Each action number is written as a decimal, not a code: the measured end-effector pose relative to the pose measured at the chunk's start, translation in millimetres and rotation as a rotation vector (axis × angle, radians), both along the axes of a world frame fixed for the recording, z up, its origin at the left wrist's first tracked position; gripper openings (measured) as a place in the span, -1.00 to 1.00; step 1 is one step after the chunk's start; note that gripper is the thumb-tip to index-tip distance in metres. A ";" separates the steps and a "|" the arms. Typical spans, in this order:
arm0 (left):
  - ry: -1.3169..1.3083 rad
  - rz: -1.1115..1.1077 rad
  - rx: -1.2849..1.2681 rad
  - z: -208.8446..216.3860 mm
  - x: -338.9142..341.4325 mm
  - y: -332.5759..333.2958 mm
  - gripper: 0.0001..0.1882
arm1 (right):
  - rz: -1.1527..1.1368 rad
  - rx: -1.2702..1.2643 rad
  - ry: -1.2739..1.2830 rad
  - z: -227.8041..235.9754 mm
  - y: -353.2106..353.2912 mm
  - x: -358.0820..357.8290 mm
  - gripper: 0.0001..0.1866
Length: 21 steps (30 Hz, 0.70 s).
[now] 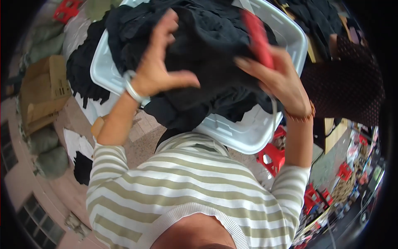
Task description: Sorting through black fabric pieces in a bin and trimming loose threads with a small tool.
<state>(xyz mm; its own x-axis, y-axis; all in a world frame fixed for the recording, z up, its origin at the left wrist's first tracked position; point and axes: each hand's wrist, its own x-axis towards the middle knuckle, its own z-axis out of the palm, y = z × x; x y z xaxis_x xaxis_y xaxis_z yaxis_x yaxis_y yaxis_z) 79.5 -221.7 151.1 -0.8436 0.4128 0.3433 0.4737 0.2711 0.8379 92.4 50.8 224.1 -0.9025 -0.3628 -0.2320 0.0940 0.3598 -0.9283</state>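
Note:
My left hand (pixel 159 62) is open over the black cloth, thumb and fingers spread wide and blurred. In my right hand (pixel 280 72) is a red elongated tool (pixel 257 39), smeared by motion, so its exact kind cannot be made out. A pale cord (pixel 274 114) hangs below that hand. Black garments (pixel 195 79) fill a white plastic tub (pixel 244 139) in front of me, and some drape over its near rim. Whether my left fingers touch the cloth is unclear.
At the right is another person's dark dotted clothing (pixel 344 83), beside more black cloth (pixel 315 16). A cardboard box (pixel 45 89) and a black garment pile (pixel 87 62) lie left of the tub. Red plastic stools (pixel 271 157) stand at the right.

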 end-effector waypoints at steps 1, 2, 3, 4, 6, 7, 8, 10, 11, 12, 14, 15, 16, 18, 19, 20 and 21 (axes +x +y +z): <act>0.002 -0.030 -0.047 -7.0 13.0 19.3 0.34 | 0.057 -0.049 0.075 3.6 -18.9 -10.8 -0.71; 0.091 0.041 -0.042 -18.1 19.9 28.4 0.09 | 0.115 -0.091 0.070 11.5 -39.1 -20.2 -0.70; 0.025 0.131 0.043 -36.5 12.0 22.6 -0.11 | 0.171 -0.129 0.067 14.5 -50.5 -28.1 -0.69; -0.042 0.214 0.135 -44.0 -4.9 17.5 -0.31 | 0.150 -0.125 0.071 11.1 -47.8 -33.1 -0.69; -0.249 0.457 0.462 -42.6 -39.3 -10.3 -0.66 | 0.044 0.043 0.240 -11.3 -41.9 -43.9 -0.67; -0.344 0.565 0.717 -39.0 -55.0 -27.7 -0.68 | -0.045 -0.034 0.260 -43.5 -25.1 -49.3 -0.66; -0.295 0.653 0.832 -33.2 -68.0 -47.2 -0.72 | -0.118 0.113 0.260 -59.1 -5.1 -50.7 -0.67; -0.315 0.842 0.759 -36.9 -87.4 -120.1 -0.65 | -0.223 0.318 0.208 -93.8 31.6 -49.9 -0.70; -0.264 0.964 0.676 -55.4 -95.5 -158.4 -0.59 | -0.276 0.392 0.154 -117.4 47.7 -47.8 -0.71; -0.143 1.109 0.291 -94.9 -95.5 -220.8 -0.46 | -0.252 0.421 0.144 -137.6 54.5 -44.5 -0.72; -0.020 1.170 -0.132 -148.6 -75.5 -229.1 -0.32 | -0.241 0.433 0.087 -168.1 53.9 -33.4 -0.74; 0.000 0.940 -0.354 -151.0 -65.0 -210.7 -0.22 | -0.243 0.410 0.040 -180.1 52.7 -28.0 -0.74; -0.107 0.757 -0.400 -144.2 -59.9 -179.1 -0.20 | -0.218 0.454 0.013 -194.3 51.3 -28.2 -0.70; 0.094 0.510 -0.560 -142.8 -53.1 -142.5 -0.15 | -0.111 0.573 0.186 -199.0 23.9 -33.7 -0.63; 0.120 0.502 -0.621 -142.3 -51.0 -126.6 -0.13 | -0.094 0.649 0.163 -190.9 2.4 -38.9 -0.55; 0.147 0.482 -0.675 -141.9 -54.0 -111.7 -0.10 | -0.102 0.654 0.245 -197.2 -11.2 -42.2 -0.51; 0.146 0.448 -0.640 -144.0 -62.2 -103.9 -0.22 | -0.109 0.659 0.327 -209.1 -22.4 -48.0 -0.45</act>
